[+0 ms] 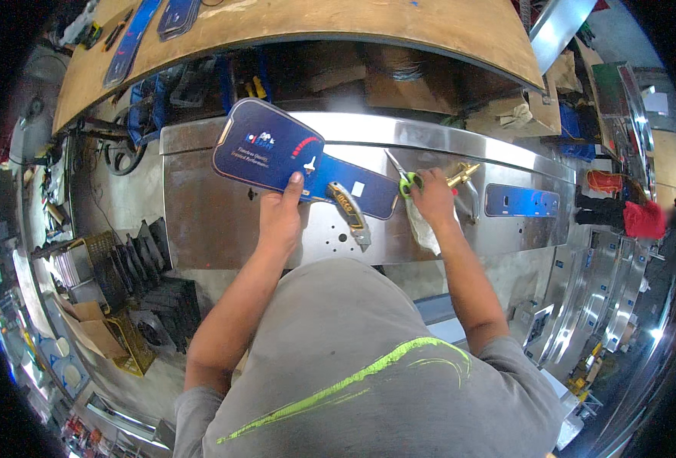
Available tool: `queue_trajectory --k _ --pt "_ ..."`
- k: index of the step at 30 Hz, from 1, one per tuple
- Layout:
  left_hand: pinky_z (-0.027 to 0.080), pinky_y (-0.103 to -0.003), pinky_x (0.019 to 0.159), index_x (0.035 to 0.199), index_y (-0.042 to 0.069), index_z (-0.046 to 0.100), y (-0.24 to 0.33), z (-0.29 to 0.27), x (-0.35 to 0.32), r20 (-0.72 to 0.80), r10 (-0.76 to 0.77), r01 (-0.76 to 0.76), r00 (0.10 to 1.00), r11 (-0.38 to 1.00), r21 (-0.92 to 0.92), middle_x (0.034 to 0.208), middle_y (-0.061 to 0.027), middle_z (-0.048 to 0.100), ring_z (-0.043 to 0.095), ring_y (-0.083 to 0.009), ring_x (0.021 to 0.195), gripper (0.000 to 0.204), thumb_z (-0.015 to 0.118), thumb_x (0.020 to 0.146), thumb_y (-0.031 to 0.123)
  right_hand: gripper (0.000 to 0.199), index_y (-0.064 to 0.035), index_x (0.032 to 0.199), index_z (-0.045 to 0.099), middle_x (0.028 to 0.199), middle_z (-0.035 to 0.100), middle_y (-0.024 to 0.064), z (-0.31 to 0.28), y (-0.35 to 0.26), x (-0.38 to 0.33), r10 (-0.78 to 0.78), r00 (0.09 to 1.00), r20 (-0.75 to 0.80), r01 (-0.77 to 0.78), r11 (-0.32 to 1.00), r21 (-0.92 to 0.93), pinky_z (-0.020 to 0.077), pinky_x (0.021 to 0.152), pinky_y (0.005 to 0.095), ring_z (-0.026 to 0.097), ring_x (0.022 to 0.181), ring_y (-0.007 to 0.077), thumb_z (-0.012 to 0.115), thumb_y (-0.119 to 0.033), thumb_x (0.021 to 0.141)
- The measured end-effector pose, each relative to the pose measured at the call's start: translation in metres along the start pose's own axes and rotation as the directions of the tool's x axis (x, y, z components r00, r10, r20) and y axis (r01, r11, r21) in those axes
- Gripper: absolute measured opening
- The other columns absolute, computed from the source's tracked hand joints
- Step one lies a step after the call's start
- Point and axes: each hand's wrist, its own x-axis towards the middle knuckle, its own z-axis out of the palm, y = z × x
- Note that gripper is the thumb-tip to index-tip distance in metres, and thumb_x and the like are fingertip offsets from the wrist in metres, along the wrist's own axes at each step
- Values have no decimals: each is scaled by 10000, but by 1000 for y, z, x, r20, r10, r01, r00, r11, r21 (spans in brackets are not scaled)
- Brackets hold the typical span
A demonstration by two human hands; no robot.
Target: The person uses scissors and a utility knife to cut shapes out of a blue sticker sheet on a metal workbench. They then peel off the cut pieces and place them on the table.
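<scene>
My left hand (280, 221) grips the lower edge of a blue printed panel (265, 149), thumb on its face. The panel has a wide rounded end at upper left and a narrow strip running right. A utility knife (349, 214) with a dark and yellow handle lies across the strip, its tip over the steel sheet. My right hand (433, 200) is closed around the green handles of scissors (405, 182), blades pointing up and left. Under that hand hangs a crumpled white cloth (423, 230). A brass fitting (462, 174) lies just right of the fingers.
The shiny steel worktop (223, 229) has punched holes. A second blue panel (521, 201) lies on its right end. Beyond stands a wooden table (353, 19) with more blue panels (132, 42). At left on the floor are black parts (154, 313) and a yellow crate (132, 347).
</scene>
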Motion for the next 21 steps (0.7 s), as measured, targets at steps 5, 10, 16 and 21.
queue_trajectory --k 5,10,16,21 --pt "469 -295 944 1211 25 675 -8 19 -7 -15 70 -68 997 995 70 1117 -38 707 614 -112 1019 443 589 1047 427 405 -87 1170 657 1039 682 159 2 -18 19 27 966 256 20 984 -177 563 841 490 675 988 391 759 -229 805" --pt "477 -292 908 1183 22 683 -1 30 -14 50 54 -57 997 996 68 1081 -39 712 614 -103 974 454 565 1055 442 322 -37 1162 668 874 733 134 -30 -7 42 -88 897 434 12 985 175 574 688 422 717 764 274 692 -88 845" --pt "478 -284 899 1160 14 693 5 39 -18 61 5 -20 998 966 259 1036 -33 718 615 -100 958 437 564 1060 420 403 -43 1266 619 918 716 55 -107 -4 32 -119 744 658 -443 649 618 494 552 264 651 656 121 646 -10 865" --pt "501 -293 900 1153 -4 701 7 50 -16 234 -53 -27 971 946 324 1024 -38 730 632 -105 949 428 567 1063 393 519 -100 1348 425 1084 711 110 -146 -30 1 -353 662 661 -518 422 744 574 729 315 713 963 188 702 -19 916"
